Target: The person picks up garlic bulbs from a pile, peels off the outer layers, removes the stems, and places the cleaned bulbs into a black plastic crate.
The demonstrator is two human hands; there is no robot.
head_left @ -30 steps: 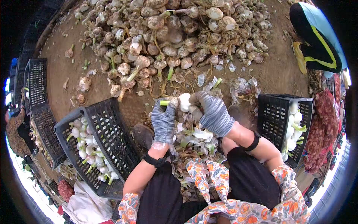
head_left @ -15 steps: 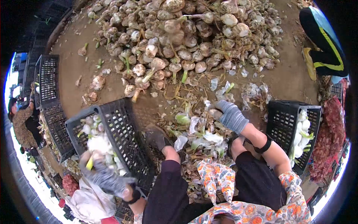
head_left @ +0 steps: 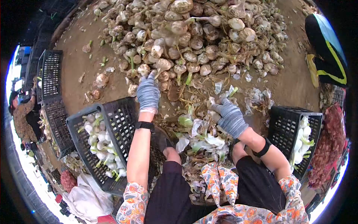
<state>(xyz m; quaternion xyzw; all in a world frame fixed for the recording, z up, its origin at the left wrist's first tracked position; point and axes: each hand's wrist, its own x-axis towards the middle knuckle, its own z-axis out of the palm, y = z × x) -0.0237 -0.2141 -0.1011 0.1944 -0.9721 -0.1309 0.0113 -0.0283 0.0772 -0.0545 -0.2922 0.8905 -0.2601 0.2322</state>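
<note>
My left hand [head_left: 148, 92], in a grey glove, reaches to the near edge of a big heap of unpeeled garlic [head_left: 194, 41]. Its fingers are closed around the stem end of a garlic bulb [head_left: 163, 65]. My right hand [head_left: 228, 116], gloved too, is closed on a dirty garlic bulb [head_left: 213, 115] above a litter of peeled skins [head_left: 209, 140]. At my left, a tilted black crate [head_left: 123, 130] holds white cleaned bulbs with short green stems [head_left: 100, 140]. Another black crate [head_left: 285, 128] with white bulbs stands at my right.
A co-worker [head_left: 26, 117] sits at the far left beside stacked black crates [head_left: 51, 76]. Another person's bent leg [head_left: 328, 56] shows at the upper right. Red net sacks [head_left: 328, 145] lie at the right, a white sack [head_left: 89, 198] at the lower left. Loose bulbs [head_left: 101, 80] dot the floor.
My left hand has moved from over the left crate up to the heap's edge. The yellow-green stem it had there is out of it. My right hand stays near the same place.
</note>
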